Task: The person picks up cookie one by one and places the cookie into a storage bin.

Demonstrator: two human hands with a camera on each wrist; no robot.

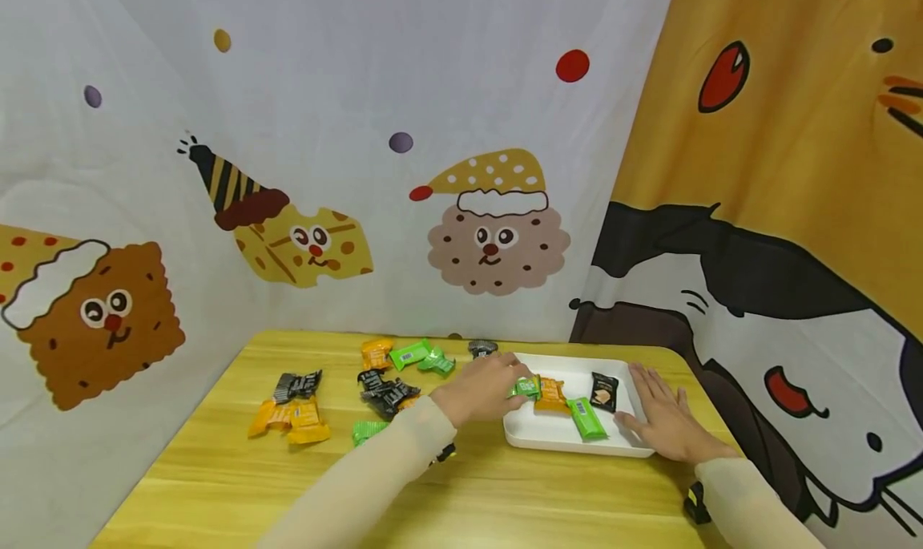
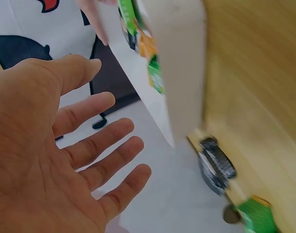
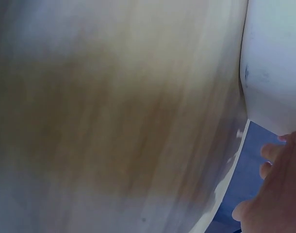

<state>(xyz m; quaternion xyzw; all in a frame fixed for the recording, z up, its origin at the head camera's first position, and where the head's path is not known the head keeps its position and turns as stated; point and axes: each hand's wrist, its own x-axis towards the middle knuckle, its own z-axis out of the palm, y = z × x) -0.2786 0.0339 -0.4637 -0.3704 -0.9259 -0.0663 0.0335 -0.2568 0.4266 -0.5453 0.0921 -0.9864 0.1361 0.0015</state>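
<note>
A white tray lies at the right side of the table, holding small wrapped snack packets: an orange packet, a bright green packet, a black packet and another green packet partly behind my left hand. My left hand hovers at the tray's left end. In the left wrist view its fingers are spread, with nothing in the palm. My right hand lies along the tray's right edge, fingers extended and thumb by the rim. The right wrist view catches only part of that hand.
Left of the tray lie more packets: black and orange at far left, a black group mid-table, and orange and green at the back. A dark packet sits behind my left hand. A printed curtain hangs behind.
</note>
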